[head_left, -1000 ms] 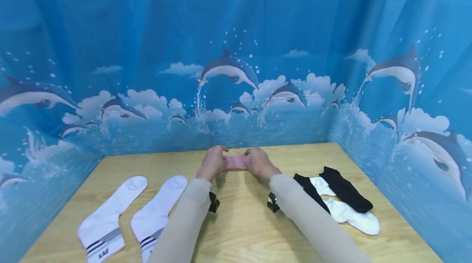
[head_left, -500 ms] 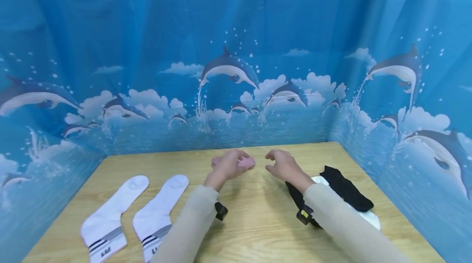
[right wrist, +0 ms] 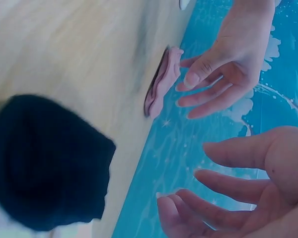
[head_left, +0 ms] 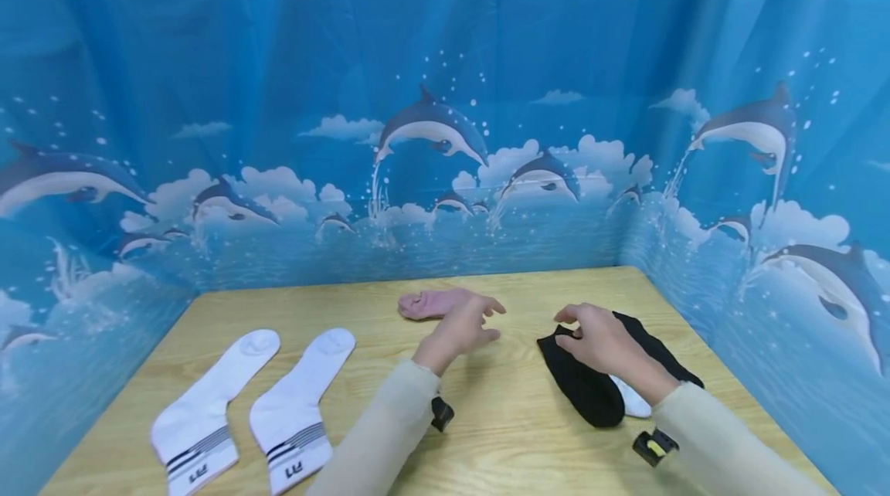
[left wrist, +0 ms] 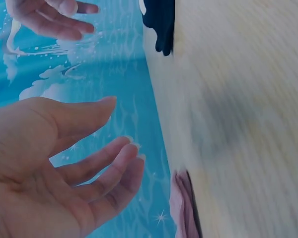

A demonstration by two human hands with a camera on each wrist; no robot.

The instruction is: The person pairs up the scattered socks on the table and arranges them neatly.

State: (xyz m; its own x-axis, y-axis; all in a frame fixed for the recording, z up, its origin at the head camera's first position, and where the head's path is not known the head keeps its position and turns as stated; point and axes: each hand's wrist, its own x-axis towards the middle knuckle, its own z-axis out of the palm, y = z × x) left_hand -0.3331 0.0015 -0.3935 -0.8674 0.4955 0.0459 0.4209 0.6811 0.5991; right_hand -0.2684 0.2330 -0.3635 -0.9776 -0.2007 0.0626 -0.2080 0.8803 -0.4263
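Near the middle of the table my left hand (head_left: 460,330) hovers with relaxed, slightly bent fingers and nothing in it. It partly covers a pink sock (head_left: 427,303) lying flat near the back edge. My right hand (head_left: 601,338) hangs over the near black sock (head_left: 584,380), fingers loosely bent and holding nothing. Beyond that hand lies a second black sock (head_left: 650,341), partly hidden. A bit of white sock (head_left: 631,397) shows below the right wrist. In the right wrist view, the black sock (right wrist: 49,163) lies on the table, apart from the fingers.
Two long white socks with dark stripes, one farther left (head_left: 202,411) and one beside it (head_left: 299,403), lie on the left of the wooden table (head_left: 487,434). A blue dolphin-print curtain (head_left: 445,94) stands behind the table and along its sides.
Both hands have let go of the pink sock, which stays near the back edge. Both have moved right and toward the front, the right one farther, over the black socks.
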